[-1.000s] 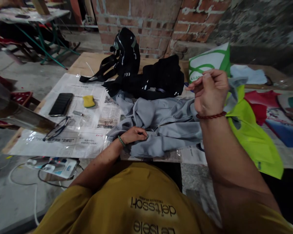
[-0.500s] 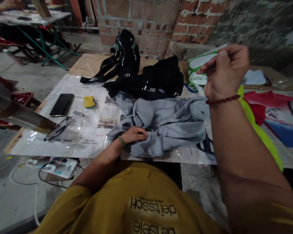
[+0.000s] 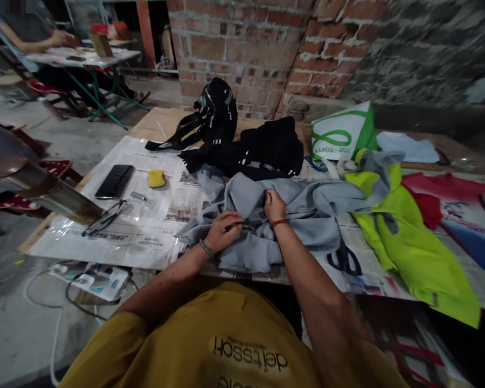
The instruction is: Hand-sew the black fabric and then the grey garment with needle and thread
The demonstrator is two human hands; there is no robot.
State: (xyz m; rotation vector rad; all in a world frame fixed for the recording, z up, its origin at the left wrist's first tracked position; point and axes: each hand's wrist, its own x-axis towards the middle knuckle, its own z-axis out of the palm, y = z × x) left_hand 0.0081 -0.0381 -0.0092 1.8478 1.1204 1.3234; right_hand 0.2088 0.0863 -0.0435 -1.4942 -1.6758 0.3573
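A gray garment (image 3: 248, 256) lies rumpled on a newspaper-covered table (image 3: 156, 117) beneath your hands: your left hand (image 3: 223, 230) grips its cloth, your right hand (image 3: 275, 207) is pinched closed, its hold unclear. Black fabric (image 3: 272, 146) sits just behind.

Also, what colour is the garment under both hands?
The garment is grey, slightly bluish; it shows in the head view, the only one.

Garment (image 3: 246, 194) on newspaper (image 3: 133, 231) between sponge (image 3: 156, 179), left, and scissors (image 3: 345, 262), right
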